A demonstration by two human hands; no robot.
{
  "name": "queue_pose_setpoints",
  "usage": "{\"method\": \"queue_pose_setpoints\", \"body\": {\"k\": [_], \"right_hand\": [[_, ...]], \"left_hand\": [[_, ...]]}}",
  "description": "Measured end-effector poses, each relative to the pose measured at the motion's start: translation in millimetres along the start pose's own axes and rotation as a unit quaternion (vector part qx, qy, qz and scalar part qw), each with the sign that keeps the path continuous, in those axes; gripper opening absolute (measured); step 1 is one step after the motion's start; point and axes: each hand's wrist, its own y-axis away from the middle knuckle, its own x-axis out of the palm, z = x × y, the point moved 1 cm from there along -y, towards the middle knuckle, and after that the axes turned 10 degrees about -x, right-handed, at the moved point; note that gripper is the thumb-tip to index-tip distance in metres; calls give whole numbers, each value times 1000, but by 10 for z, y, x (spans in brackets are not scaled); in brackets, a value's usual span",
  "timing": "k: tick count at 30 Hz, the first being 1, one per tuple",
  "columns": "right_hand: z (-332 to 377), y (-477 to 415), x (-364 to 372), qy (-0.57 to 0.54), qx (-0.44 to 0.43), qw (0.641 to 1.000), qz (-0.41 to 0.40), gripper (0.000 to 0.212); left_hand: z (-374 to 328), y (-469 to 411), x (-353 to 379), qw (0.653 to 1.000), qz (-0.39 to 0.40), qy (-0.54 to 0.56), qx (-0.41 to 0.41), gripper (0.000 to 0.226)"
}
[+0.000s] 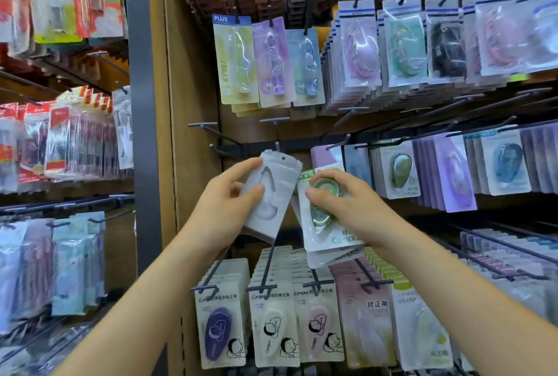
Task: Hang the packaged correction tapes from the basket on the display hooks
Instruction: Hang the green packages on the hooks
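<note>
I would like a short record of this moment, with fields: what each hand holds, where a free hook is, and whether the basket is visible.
left hand: grips a white pack, tilted, hang hole at its top
right hand: grips a small stack of green packs, thumb on the top blister
free hook: just above the white pack; the pack is not yet on it
packs relative to each other: side by side, upper corners nearly meeting
basket: not in view
</note>
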Motion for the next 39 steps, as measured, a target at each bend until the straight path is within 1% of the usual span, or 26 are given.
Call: {"method": "queue_pose_setpoints", "body": {"k": [1,3,7,11,14,16,20,25,29,32,34,37,39], "right_hand": [[-12,-4,1,-8,0,1000,0,14],[-18,-19,0,-13,-9,1000,2,15],[4,-57,-13,-14,-22,1000,0,18],[5,-79,3,5,-34,999,10,18],[-6,-79,24,13,-25,999,34,19],[-12,-73,30,1,-12,999,46,19],[22,-55,40,-28,8,997,73,19],[74,-35,80,-80,67,985,140,20],[111,-15,50,-112,108,976,149,25],[147,35,17,-164,159,957,178,33],[152,46,12,-184,168,950,189,39],[149,30,11,-162,166,952,200,44],[167,14,10,-151,166,952,207,44]], "left_hand": [[38,1,24,1000,-10,7,23,47],[100,26,63,998,-1,27,57,49],[106,17,36,995,5,32,89,56],[50,-21,19,995,0,34,90,58],[0,5,27,996,-1,24,91,58],[-9,34,16,995,-3,30,95,57],[38,66,22,996,11,62,60,54],[14,-9,75,992,22,122,33,45],[-50,-31,100,993,28,116,-4,45],[-108,-13,37,992,25,124,-25,47],[-148,10,-20,993,15,112,-27,49],[-172,40,-98,999,-10,50,-12,48],[-179,37,-130,1000,-20,23,-1,47]]}}
